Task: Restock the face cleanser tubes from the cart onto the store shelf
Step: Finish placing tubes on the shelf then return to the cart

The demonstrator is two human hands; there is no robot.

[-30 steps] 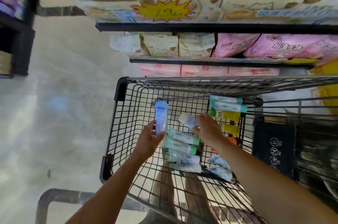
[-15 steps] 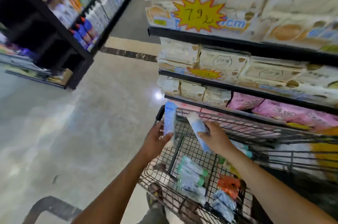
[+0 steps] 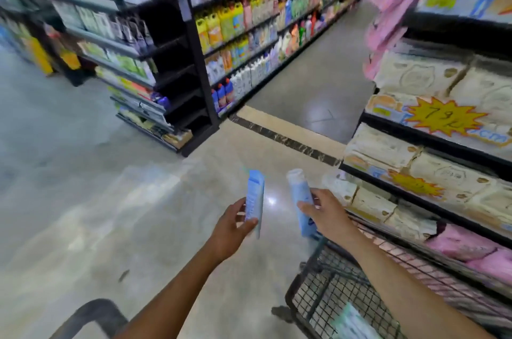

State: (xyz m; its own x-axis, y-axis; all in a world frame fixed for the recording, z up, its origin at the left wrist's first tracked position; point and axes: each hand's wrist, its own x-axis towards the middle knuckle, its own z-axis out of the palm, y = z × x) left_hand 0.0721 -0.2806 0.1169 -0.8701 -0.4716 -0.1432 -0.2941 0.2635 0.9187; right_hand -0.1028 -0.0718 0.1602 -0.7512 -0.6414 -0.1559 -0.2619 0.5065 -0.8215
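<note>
Head view, tube [image 3: 255, 194] in left hand [image 3: 231, 223], seemingly upright

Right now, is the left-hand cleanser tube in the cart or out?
Out. The left hand grips the light blue tube roughly upright over the floor, left of the cart rim.

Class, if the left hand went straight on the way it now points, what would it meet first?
Likely the right tube, held by the right hand: the left hand, gripping the left tube, points forward and rightward at it. Depth is unclear; past it, only floor shows.
</note>
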